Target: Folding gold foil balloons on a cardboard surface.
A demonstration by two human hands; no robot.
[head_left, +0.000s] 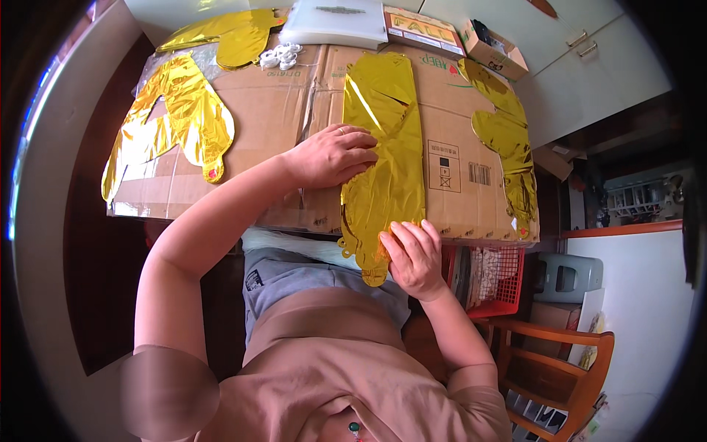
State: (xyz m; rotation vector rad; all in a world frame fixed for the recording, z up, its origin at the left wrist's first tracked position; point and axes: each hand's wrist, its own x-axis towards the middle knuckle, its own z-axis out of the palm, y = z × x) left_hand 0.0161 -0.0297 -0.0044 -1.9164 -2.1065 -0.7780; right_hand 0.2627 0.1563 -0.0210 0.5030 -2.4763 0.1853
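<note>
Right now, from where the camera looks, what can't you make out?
Head view: any part of the long, flat gold foil piece under the left hand; that hand covers it.
Head view: the underside of the right hand; its own back and fingers hide it.
Head view: the dark contents of the small, open brown cardboard box; too small and shadowed.
</note>
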